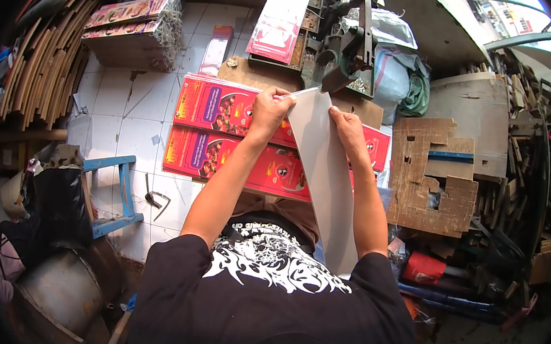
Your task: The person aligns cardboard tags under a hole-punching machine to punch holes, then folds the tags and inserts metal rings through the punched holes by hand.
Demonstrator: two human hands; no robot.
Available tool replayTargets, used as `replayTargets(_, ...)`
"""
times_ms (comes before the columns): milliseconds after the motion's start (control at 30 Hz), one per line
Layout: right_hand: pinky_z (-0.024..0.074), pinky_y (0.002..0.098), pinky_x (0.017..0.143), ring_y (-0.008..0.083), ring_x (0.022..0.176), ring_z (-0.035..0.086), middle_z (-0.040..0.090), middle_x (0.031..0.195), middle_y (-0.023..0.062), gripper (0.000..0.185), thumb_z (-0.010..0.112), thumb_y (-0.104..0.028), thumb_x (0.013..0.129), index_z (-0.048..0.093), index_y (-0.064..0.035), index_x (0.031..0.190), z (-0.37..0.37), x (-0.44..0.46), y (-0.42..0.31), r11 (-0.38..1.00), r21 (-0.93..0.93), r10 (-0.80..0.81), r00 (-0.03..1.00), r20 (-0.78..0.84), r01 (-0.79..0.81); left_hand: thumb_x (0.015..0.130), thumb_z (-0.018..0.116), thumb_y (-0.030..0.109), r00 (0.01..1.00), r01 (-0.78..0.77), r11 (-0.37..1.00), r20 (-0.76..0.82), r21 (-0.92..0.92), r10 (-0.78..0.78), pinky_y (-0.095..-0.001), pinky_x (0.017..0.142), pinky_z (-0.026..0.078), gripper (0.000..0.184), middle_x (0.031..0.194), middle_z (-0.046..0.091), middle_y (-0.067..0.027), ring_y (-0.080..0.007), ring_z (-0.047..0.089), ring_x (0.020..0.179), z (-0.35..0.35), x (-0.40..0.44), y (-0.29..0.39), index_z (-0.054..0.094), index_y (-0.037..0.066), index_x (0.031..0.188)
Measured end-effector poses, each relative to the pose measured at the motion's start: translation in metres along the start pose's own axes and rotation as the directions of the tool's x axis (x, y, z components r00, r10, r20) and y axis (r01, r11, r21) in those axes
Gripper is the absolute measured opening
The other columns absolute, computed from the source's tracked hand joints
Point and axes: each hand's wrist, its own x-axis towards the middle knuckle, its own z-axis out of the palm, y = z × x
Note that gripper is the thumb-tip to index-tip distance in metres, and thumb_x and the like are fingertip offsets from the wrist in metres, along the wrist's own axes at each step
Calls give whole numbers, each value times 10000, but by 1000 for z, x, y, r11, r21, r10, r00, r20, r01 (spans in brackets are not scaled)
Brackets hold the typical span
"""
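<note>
A long sheet of cardboard [324, 176], grey on the side I see, runs from the machine head back toward my body, slightly bent. My left hand [271, 114] pinches its far left edge. On the opposite edge, my right hand [349, 136] grips with the thumb on top. The sheet's far end lies at the lower jaw of a dark metal machine [345, 63]; whether it touches the jaw I cannot tell. Beneath my hands are two stacks of red printed cardboard sheets, a far stack [196, 103] and a near stack [237, 162], partly hidden by my arms.
Another printed sheet [278, 25] lies beside the machine's parts trays. Bundled printed cardboard [130, 31] sits on the tiled floor at left, near a blue frame [126, 188]. To the right are a cut-out brown board [406, 177], white sacks [390, 77] and piled scraps.
</note>
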Motion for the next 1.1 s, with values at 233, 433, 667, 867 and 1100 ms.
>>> replayTargets(233, 422, 236, 485, 62, 526, 549, 631, 643, 10, 433, 534, -359, 979, 696, 11, 823, 2, 0, -7, 1000, 19, 3, 1000, 11, -3, 804, 702, 123, 1000, -10, 999, -18, 49, 11, -209, 506, 443, 239, 711, 647, -49, -69, 560, 557, -1, 1, 3, 631, -40, 964)
replayTargets(433, 443, 219, 495, 62, 539, 577, 659, 698, 16, 423, 515, -354, 995, 689, 7, 860, 1, -2, -1, 999, 33, -3, 999, 37, 2, 769, 703, 148, 999, -43, 998, -20, 38, 44, -249, 533, 498, 229, 732, 685, -96, -106, 627, 596, -1, 4, -1, 659, -27, 911)
replayTargets(667, 460, 242, 519, 73, 565, 588, 666, 694, 34, 422, 531, -355, 981, 706, 16, 881, 3, -15, 2, 998, 67, 15, 999, 48, -19, 780, 698, 134, 1000, -29, 1000, 0, 13, 29, -246, 537, 504, 219, 737, 679, -93, -106, 629, 607, -6, -3, -9, 655, -30, 919)
replayTargets(867, 386, 225, 486, 37, 541, 512, 609, 645, -10, 440, 534, -383, 984, 686, -8, 810, 1, -63, -21, 1000, -4, -13, 996, 83, 13, 822, 681, 140, 993, 46, 990, 115, -133, -31, -249, 602, 514, 205, 824, 678, -76, -106, 629, 679, -15, -31, 2, 640, -9, 956)
replayTargets(1100, 285, 219, 468, 23, 509, 375, 494, 582, -40, 393, 530, -317, 1003, 664, -3, 807, 17, -135, -56, 945, 301, -246, 878, 411, 124, 953, 465, 192, 793, 485, 520, 604, -703, 78, -283, 652, 450, 155, 715, 519, -49, -183, 502, 674, 0, -72, 25, 528, 87, 1049)
